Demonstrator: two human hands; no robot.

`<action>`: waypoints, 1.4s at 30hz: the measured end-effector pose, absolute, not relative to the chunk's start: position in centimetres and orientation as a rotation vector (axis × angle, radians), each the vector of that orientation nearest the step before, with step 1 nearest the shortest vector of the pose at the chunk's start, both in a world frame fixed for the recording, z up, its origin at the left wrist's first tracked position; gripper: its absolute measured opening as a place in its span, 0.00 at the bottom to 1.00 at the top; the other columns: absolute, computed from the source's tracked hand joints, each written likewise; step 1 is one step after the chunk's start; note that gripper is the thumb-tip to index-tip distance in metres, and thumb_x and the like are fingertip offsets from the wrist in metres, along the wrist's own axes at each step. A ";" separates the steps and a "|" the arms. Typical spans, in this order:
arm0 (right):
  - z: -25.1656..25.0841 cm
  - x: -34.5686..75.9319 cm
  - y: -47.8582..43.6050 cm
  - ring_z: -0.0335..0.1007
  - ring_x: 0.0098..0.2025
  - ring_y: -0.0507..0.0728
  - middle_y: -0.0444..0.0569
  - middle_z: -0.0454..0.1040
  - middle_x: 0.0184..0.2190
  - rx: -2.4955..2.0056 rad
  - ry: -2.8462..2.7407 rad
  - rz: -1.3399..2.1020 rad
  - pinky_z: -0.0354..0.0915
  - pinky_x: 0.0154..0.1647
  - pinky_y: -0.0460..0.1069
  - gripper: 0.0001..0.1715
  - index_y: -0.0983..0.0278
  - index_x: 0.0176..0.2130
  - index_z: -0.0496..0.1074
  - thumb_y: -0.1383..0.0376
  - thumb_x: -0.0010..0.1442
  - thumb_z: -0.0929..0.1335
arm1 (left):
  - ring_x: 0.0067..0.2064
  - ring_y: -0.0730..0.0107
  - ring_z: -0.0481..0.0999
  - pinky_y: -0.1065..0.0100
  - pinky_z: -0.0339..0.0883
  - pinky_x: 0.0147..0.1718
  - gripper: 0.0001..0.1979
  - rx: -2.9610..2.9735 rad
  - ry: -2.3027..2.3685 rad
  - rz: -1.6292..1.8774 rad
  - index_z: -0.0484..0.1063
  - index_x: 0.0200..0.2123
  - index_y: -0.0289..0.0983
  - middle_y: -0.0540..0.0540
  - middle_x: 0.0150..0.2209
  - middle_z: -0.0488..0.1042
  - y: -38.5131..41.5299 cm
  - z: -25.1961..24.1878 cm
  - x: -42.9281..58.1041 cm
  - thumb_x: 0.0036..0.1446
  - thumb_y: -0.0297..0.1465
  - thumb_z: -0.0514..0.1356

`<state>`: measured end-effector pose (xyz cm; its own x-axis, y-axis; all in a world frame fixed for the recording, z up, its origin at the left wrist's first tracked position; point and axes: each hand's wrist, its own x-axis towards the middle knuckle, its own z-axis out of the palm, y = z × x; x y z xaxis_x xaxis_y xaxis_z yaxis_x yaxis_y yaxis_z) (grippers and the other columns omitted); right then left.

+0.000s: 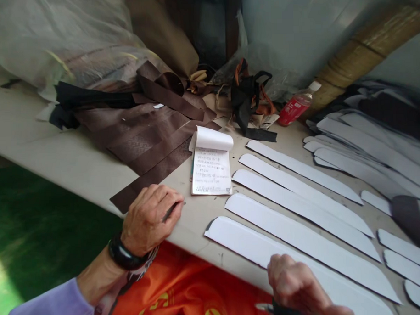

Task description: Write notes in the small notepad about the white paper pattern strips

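My left hand (155, 217) is closed at the table's near edge, close to a brown strip and an open notepad (212, 173) with handwriting. A thin dark object (170, 211) shows between its fingers; its kind is unclear. Low in the view, my right hand (295, 283) is curled beside the nearest long white piece. A dark-handled tool (286, 312) with a pale metallic tip is in it, mostly cut off by the frame. Several long white pieces with dark edges, such as this one (302, 228), lie in a slanted row.
Brown strips (150, 136) and black scraps cover the table's left rear. A red-labelled bottle (297, 104) stands near a thick tan roll (368, 51). Stacked white and grey pieces (364, 147) lie at right. Clear plastic (89, 47) covers things at the back left.
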<state>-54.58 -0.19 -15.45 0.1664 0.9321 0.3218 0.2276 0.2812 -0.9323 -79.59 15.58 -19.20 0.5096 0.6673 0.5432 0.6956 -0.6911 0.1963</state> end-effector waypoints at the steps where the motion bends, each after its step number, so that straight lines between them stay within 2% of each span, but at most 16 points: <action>1: -15.6 -54.7 0.2 0.60 0.20 0.52 0.43 0.61 0.16 -1.205 -1.317 0.792 0.63 0.21 0.48 0.36 0.60 0.28 0.69 0.40 0.63 0.51 | 0.36 0.67 0.69 0.63 0.64 0.37 0.01 -2.693 -1.218 -0.940 0.69 0.35 0.38 0.50 0.33 0.72 15.6 -19.2 -79.6 0.59 0.27 0.58; 3: -15.9 -55.1 0.7 0.59 0.20 0.52 0.43 0.61 0.16 -1.220 -1.276 0.843 0.62 0.21 0.47 0.38 0.61 0.26 0.68 0.37 0.61 0.52 | 0.35 0.66 0.69 0.61 0.64 0.36 0.03 -2.698 -1.231 -0.948 0.68 0.35 0.40 0.49 0.33 0.73 15.6 -19.3 -79.6 0.58 0.27 0.58; 6: -16.2 -55.5 1.0 0.61 0.21 0.53 0.45 0.63 0.17 -1.237 -1.246 0.823 0.63 0.23 0.48 0.39 0.62 0.24 0.68 0.37 0.62 0.51 | 0.35 0.64 0.70 0.60 0.64 0.36 0.04 -2.701 -1.251 -0.952 0.67 0.36 0.41 0.50 0.33 0.73 15.6 -19.3 -79.7 0.58 0.26 0.58; 11: -15.9 -54.7 0.8 0.58 0.18 0.52 0.45 0.61 0.14 -1.383 -1.270 0.921 0.61 0.19 0.48 0.46 0.63 0.19 0.69 0.33 0.58 0.49 | 0.35 0.64 0.70 0.60 0.64 0.36 0.04 -2.710 -1.270 -0.960 0.67 0.36 0.42 0.50 0.33 0.74 15.5 -19.4 -79.7 0.58 0.27 0.58; 16: -16.6 -53.7 0.1 0.61 0.18 0.53 0.46 0.64 0.15 -1.375 -1.223 0.789 0.62 0.18 0.48 0.44 0.62 0.23 0.72 0.34 0.58 0.51 | 0.35 0.63 0.72 0.59 0.64 0.37 0.04 -2.709 -1.286 -0.987 0.67 0.36 0.43 0.49 0.33 0.74 15.6 -19.6 -79.7 0.58 0.28 0.58; 21: -18.4 -54.4 -0.6 0.62 0.18 0.52 0.47 0.68 0.19 -1.420 -1.248 0.250 0.59 0.16 0.46 0.34 0.64 0.32 0.75 0.41 0.63 0.57 | 0.36 0.63 0.71 0.60 0.64 0.37 0.05 -2.710 -1.278 -0.979 0.67 0.36 0.43 0.49 0.33 0.74 15.5 -19.4 -79.7 0.57 0.27 0.58; 24: -19.0 -55.5 -0.7 0.63 0.20 0.51 0.46 0.69 0.23 -1.433 -1.200 0.049 0.58 0.17 0.46 0.22 0.64 0.37 0.75 0.50 0.64 0.64 | 0.36 0.64 0.71 0.60 0.65 0.37 0.05 -2.706 -1.268 -0.970 0.67 0.36 0.42 0.50 0.33 0.74 15.5 -19.3 -79.6 0.57 0.27 0.58; 27: -18.9 -56.7 -0.6 0.67 0.27 0.52 0.46 0.71 0.30 -1.522 -1.076 -0.007 0.62 0.23 0.46 0.10 0.63 0.40 0.74 0.60 0.59 0.70 | 0.36 0.64 0.71 0.60 0.64 0.37 0.04 -2.702 -1.261 -0.963 0.67 0.36 0.42 0.50 0.33 0.74 15.5 -19.3 -79.6 0.58 0.27 0.58; 30: -18.7 -57.7 -0.1 0.69 0.32 0.52 0.46 0.72 0.33 -1.642 -0.930 -0.015 0.65 0.30 0.47 0.09 0.62 0.40 0.73 0.66 0.56 0.72 | 0.36 0.64 0.70 0.60 0.64 0.37 0.03 -2.704 -1.258 -0.953 0.67 0.35 0.42 0.50 0.33 0.74 15.5 -19.2 -79.7 0.58 0.27 0.58; 34: -18.9 -58.1 0.3 0.70 0.34 0.52 0.45 0.73 0.31 -1.714 -0.926 -0.017 0.65 0.33 0.46 0.08 0.63 0.39 0.74 0.65 0.57 0.72 | 0.35 0.65 0.70 0.61 0.63 0.37 0.02 -2.712 -1.252 -0.947 0.68 0.35 0.41 0.50 0.33 0.74 15.5 -19.2 -79.7 0.59 0.28 0.58; 42: -19.8 -57.1 0.3 0.72 0.30 0.52 0.45 0.76 0.29 -1.708 -0.913 -0.044 0.67 0.30 0.45 0.09 0.64 0.36 0.76 0.62 0.54 0.73 | 0.35 0.67 0.69 0.63 0.64 0.37 0.01 -2.682 -1.257 -0.970 0.69 0.34 0.39 0.50 0.33 0.73 15.5 -19.1 -79.5 0.59 0.28 0.58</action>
